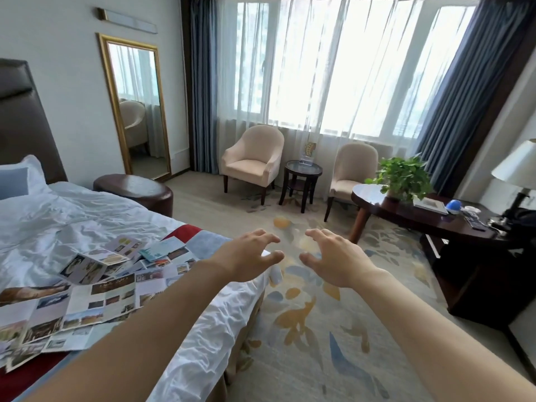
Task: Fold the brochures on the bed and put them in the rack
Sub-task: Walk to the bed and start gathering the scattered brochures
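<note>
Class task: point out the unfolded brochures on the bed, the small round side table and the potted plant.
unfolded brochures (87,303): head view, on the large open sheet.
small round side table (303,169): head view, on its glass top.
potted plant (403,175): head view, on its leaves.

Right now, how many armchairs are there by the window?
2. One armchair stands left of the small round side table, the other armchair right of it, both before the curtains. A third shows only as a mirror reflection.
</note>
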`<state>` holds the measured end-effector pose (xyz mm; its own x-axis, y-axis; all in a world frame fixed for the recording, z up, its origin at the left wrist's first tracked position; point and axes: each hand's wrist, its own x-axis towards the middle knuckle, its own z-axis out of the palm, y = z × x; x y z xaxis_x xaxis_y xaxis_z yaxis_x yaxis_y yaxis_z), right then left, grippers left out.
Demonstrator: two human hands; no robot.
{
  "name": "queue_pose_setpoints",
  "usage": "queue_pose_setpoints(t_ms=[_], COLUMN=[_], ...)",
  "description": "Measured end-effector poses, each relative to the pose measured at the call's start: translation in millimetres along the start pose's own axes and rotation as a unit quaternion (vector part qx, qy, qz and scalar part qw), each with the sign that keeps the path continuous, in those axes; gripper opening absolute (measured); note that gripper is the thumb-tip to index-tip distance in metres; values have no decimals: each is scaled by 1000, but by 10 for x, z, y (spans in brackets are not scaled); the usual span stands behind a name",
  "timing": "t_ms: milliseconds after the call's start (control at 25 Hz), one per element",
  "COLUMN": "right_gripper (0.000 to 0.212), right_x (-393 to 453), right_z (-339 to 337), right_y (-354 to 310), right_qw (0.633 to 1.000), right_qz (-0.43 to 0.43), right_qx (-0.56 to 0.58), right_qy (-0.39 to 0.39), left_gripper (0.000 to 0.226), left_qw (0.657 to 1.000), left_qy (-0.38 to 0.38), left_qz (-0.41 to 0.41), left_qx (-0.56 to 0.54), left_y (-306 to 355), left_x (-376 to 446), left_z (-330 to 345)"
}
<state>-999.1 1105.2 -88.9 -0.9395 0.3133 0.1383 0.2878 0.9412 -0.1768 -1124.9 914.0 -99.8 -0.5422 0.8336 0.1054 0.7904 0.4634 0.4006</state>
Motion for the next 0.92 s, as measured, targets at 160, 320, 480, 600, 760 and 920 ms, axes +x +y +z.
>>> queue_pose_setpoints(t_ms=[160, 320, 480, 600, 760, 920], right_gripper=[68, 64, 62, 62, 65, 62], right_x=[954, 1783, 2634, 3279, 3956, 4408], right_z=[413, 766, 1165, 1524, 2009, 2569], right_y=[-26, -217, -470, -658, -887, -1254], right_qw=[1000, 998, 990, 979, 956, 927], right_qz=[-14, -58, -120, -178, -253, -314], right_qx=[-2, 0, 12, 13, 0, 7], right_qy=[-20, -40, -70, -101, -148, -207], left_gripper=[56, 55, 55, 54, 53, 53], left_qw=[999, 997, 990, 978, 951, 913], left_qy=[-9, -2, 4, 19, 0, 23], left_qz=[-38, -83, -142, -210, -309, -407], left_qx=[2, 6, 6, 1, -1, -32], left_y=[-717, -1337, -2000, -2503, -3096, -3661], left_x=[640, 1047, 1335, 1492, 1547, 1324], left_z=[-14, -140, -196, -171, -152, -67])
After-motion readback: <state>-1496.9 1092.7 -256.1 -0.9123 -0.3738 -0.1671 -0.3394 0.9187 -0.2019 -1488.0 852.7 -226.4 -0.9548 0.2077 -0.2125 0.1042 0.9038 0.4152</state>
